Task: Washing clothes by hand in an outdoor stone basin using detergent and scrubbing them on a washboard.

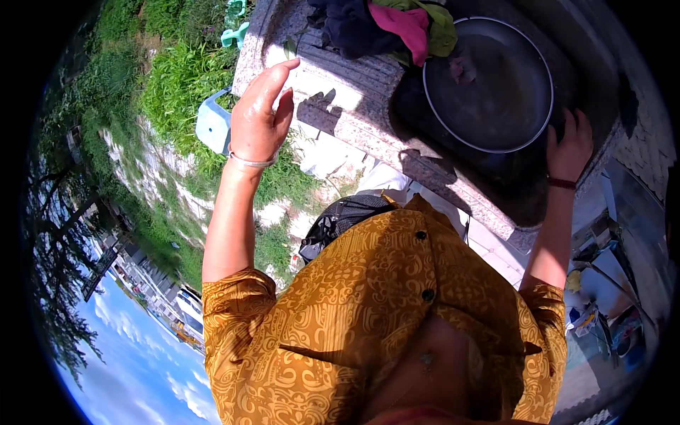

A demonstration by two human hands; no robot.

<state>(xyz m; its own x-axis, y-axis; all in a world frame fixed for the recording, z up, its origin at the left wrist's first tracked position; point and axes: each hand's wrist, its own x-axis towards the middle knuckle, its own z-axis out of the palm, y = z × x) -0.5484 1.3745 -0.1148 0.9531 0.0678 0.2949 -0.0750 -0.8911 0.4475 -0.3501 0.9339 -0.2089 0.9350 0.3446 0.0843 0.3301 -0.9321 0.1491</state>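
My left hand, wearing a pale bracelet, hangs above the sunlit edge of a speckled stone wash slab. Its fingers are stretched out, thumb apart, and nothing shows in them. On the right, my right hand has its fingers spread beside the rim of a round dark basin. Whether the fingertips touch that rim I cannot tell. The basin has a thin light rim and sits in the slab's dark hollow; a small pinkish scrap lies inside. Bunched dark cloth, pink cloth and olive-green cloth lie against its far left side.
A light blue plastic stool stands on the grass left of the slab, with turquoise plastic farther off. Near my waist is a black mesh bag. Assorted clutter lies at the lower right.
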